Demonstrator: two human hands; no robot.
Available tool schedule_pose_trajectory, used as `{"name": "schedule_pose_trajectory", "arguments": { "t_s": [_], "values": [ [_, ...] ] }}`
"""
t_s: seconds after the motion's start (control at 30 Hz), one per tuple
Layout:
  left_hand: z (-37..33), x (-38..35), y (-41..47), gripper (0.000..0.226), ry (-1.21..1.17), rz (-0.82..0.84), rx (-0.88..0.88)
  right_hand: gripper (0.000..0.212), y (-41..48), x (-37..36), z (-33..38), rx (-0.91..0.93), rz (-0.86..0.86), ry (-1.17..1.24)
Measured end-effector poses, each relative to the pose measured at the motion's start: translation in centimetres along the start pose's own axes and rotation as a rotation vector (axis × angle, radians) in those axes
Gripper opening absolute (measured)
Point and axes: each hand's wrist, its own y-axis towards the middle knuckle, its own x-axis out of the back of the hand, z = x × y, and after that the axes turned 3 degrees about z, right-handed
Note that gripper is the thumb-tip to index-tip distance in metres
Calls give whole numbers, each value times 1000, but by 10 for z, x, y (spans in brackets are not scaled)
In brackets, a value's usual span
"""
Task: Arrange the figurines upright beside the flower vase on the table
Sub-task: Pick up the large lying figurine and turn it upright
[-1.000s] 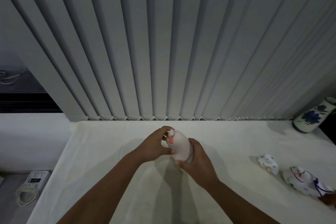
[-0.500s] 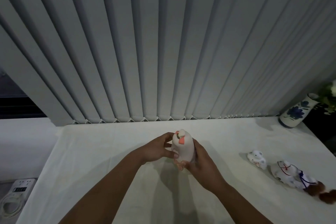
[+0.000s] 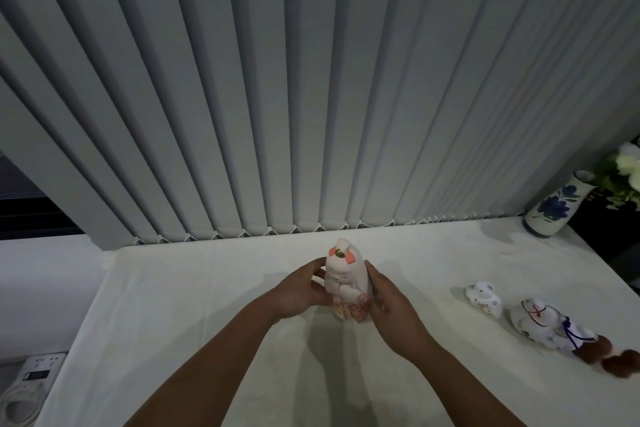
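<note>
A tall white cat figurine (image 3: 343, 276) with pink ears stands upright near the middle of the white table (image 3: 214, 288). My left hand (image 3: 300, 291) grips its left side and my right hand (image 3: 388, 302) grips its right side and base. At the right, a small white figurine (image 3: 484, 298) lies on its side. A larger white figurine (image 3: 540, 324) with red and blue cords also lies on the table. The flower vase (image 3: 554, 208), white with blue flowers, stands at the far right corner.
Brown tassels (image 3: 609, 355) trail from the larger figurine near the right edge. Grey vertical blinds (image 3: 311, 97) hang behind the table. White flowers (image 3: 627, 166) lean out of the vase. A white power strip (image 3: 36, 371) with a coiled cable lies on the floor at lower left.
Both hands have turned the cat figurine from a tilt to upright, with its face towards me. The view has tipped up and right, bringing the vase's flowers into sight.
</note>
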Motion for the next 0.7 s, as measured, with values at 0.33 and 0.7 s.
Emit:
{"name": "schedule_pose_trajectory", "arguments": {
  "t_s": [0.33, 0.7],
  "values": [
    [-13, -34, 11, 70, -79, -29, -20, 36, -12, 17, -5, -51, -137, 232],
    [-53, -80, 60, 75, 82, -117, -53, 65, -13, 90, -22, -33, -75, 187]
  ]
}}
